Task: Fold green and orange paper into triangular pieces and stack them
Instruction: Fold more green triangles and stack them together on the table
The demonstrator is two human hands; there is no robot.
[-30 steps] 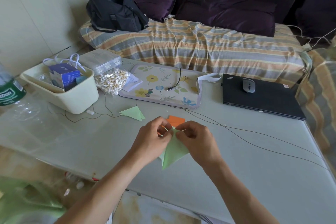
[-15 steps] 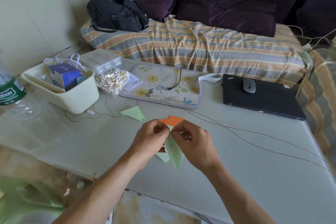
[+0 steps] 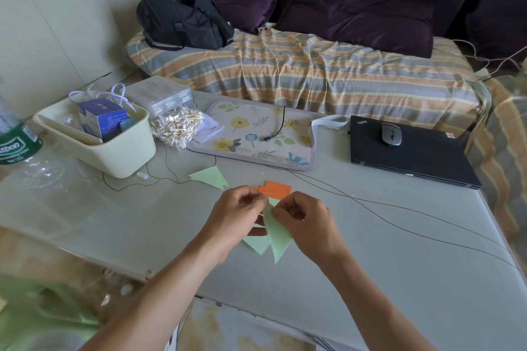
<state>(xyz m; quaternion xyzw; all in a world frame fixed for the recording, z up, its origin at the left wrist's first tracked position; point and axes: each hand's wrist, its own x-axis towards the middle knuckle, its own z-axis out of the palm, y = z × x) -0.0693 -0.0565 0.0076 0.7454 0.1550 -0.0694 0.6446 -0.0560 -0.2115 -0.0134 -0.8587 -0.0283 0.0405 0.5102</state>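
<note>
Both hands meet over the near-centre of the pale grey glossy tabletop; left hand w/ fingers curled, pinching the top of the pale green folded paper triangle; right hand likewise curled, thumb & forefinger nipping the same piece at its upper edge; the piece hangs point-down, thin, matte, sharply creased. A 2nd pale green triangular piece shows below the left hand, partly behind the first; can't tell if it's held or lying on the table. Just beyond the knuckles, flat on the table: orange folded paper pieces, square-cornered, overlapping, near edge hidden by the hands. Further left, apart from these: another pale green folded triangle, lying flat.

Outward: thin black cables trail across the tabletop; floral-print flat pad w/ lilac border, a black cable end resting on it; cream plastic tub holding a blue-purple carton & white cords; clear bag of cotton buds; clear plastic box behind it; closed black laptop w/ grey mouse on top. Green-labelled bottle at far left, cut off by frame edge. Behind the table: sofa w/ striped orange-grey-yellow cover, dark purple cushions, black fabric bag; pale cupboard doors at left. Lower-left corner is blurred green & beige, unreadable.
</note>
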